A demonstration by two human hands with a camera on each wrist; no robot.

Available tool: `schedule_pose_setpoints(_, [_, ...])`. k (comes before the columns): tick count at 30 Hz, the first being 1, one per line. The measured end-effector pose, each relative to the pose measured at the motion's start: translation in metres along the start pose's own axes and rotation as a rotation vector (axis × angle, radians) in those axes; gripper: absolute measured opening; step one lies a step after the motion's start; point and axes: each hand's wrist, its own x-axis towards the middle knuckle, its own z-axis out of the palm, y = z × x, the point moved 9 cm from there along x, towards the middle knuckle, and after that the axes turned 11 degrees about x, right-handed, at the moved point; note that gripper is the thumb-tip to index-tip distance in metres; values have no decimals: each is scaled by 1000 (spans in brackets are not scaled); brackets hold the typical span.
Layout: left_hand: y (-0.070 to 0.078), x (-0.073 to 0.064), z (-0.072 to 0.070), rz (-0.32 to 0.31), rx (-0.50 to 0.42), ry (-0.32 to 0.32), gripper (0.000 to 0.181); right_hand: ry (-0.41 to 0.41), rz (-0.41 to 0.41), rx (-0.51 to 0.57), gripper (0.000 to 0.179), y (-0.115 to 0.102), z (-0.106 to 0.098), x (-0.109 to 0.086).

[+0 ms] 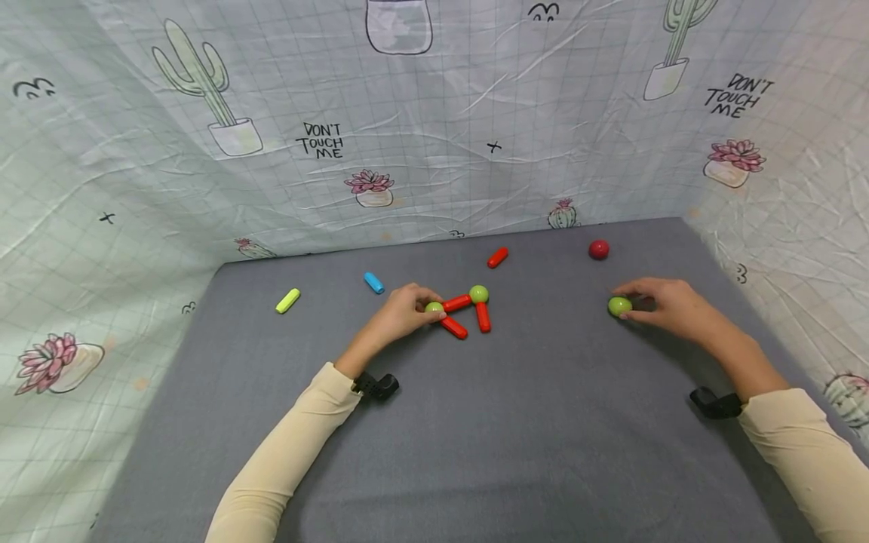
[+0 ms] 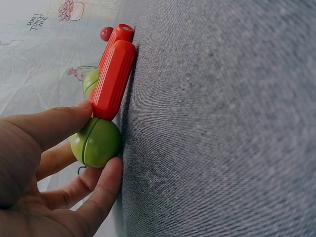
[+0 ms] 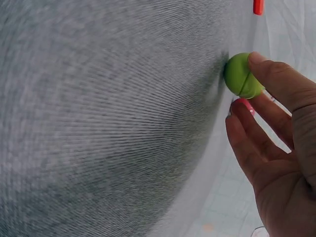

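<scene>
My left hand (image 1: 402, 312) grips a green ball (image 2: 98, 143) between thumb and fingers at the table surface. A red rod (image 2: 114, 79) meets that ball in the left wrist view. From above, another red rod (image 1: 458, 303) runs between this ball and a second green ball (image 1: 478, 294), where a third red rod (image 1: 483, 317) points toward me. Farther right, my right hand (image 1: 675, 308) pinches a separate green ball (image 1: 619, 306) between thumb and fingertips. That ball (image 3: 239, 74) appears to sit on the cloth in the right wrist view.
A loose red rod (image 1: 498, 257) lies behind the joined pieces, and a dark red ball (image 1: 599, 250) lies beyond my right hand. To the left lie a blue rod (image 1: 374, 283) and a yellow-green rod (image 1: 288, 301). A patterned curtain (image 1: 434, 136) borders the grey table (image 1: 475, 437).
</scene>
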Motion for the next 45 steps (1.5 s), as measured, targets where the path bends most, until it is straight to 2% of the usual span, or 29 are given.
schedule_pose_setpoints(10, [0,-1,0,-9,-8,-4,30,-22,52,35,38,4,3,0])
schedule_pose_setpoints(19, [0,-2,0,-26,-16,-13,31,-43,55,63,34,-14,13,11])
schedule_pose_setpoints(34, [-1,-1,0,-16,-22,-11,31,-74,-31,166,34,-57,39,33])
schedule_pose_setpoints(45, [-3,-1,1,-12,-45,-1,31,-91,-65,203,34,-73,50,45])
